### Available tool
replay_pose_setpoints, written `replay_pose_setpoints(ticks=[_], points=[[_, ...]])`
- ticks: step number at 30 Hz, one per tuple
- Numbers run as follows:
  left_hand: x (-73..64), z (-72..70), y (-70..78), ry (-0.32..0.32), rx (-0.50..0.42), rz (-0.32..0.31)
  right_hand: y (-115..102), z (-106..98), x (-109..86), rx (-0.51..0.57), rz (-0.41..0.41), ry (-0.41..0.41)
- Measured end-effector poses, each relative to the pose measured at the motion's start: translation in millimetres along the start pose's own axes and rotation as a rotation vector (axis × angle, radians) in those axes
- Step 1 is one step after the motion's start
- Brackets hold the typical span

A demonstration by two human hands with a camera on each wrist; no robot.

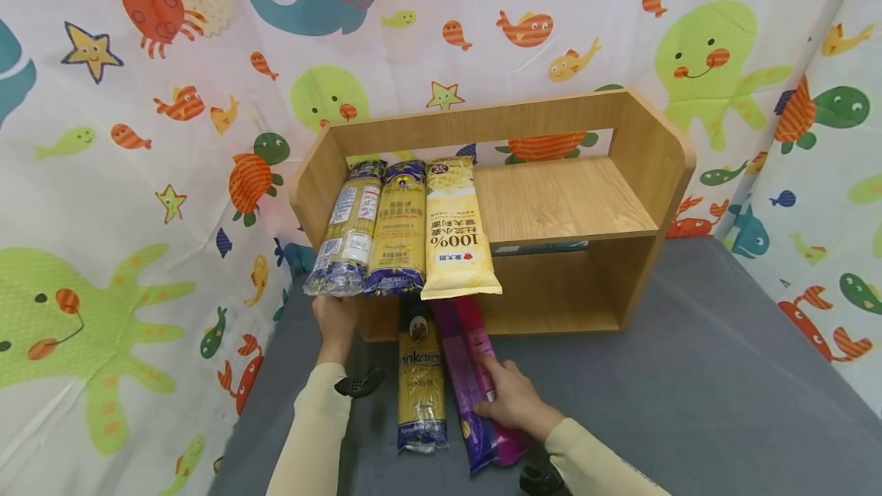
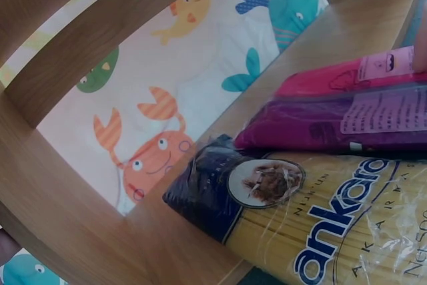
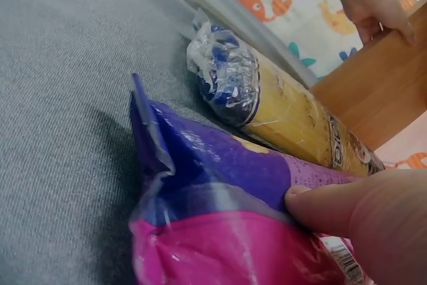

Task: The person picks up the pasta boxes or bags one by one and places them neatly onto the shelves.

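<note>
My right hand grips a purple and pink pasta packet; its thumb lies across the wrapper in the right wrist view. The packet's far end reaches into the lower level of a wooden shelf. Beside it lies a yellow and blue spaghetti packet, also partly inside the shelf. My left hand holds the shelf's left side panel low down, its fingers bent over the panel's edge in the right wrist view. The upper packets hide part of this hand in the head view.
On the upper level lie a clear-wrapped spaghetti packet, a blue-ended spaghetti packet and a pale yellow pasta packet, their ends jutting past the front edge. A grey cloth covers the table. Behind hangs a sea-animal curtain.
</note>
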State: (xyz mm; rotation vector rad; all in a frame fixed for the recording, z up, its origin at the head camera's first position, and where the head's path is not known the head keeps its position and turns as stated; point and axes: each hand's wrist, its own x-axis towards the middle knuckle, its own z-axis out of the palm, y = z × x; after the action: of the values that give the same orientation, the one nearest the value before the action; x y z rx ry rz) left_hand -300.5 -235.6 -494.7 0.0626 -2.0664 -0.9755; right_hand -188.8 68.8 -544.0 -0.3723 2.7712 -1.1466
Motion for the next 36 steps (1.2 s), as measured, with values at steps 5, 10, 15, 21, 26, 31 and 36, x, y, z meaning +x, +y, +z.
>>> replay_pose_setpoints(ticks=[5,10,15,21,26,31,36], points=[[0.7,1.0,-1.4,-0.003,0.003,0.001,2,0,-0.5,0.019,-0.027,-0.013],[0.4,1.8,-1.8,0.0,0.013,-0.009,2,0,-2.0,0.032,-0.012,-0.017],[-0.8,2.3,-0.1,-0.035,0.012,-0.036,3,-1,-9.2,0.055,0.038,-0.008],[-1.4,1.5,2.0,-0.033,0.007,-0.031,4,-8,-22.1,0.083,0.032,-0.01],[-1.4,1.8,0.9,-0.032,-0.002,-0.041,12,-22,-34.6,0.098,0.002,-0.092],[-1.7,1.5,-1.3,-0.027,0.0,-0.038,25,-37,-47.4,0.146,-0.006,-0.189],[-0.5,0.2,-2.0,-0.016,0.006,-0.026,35,-48,-64.9,0.18,-0.01,-0.234]])
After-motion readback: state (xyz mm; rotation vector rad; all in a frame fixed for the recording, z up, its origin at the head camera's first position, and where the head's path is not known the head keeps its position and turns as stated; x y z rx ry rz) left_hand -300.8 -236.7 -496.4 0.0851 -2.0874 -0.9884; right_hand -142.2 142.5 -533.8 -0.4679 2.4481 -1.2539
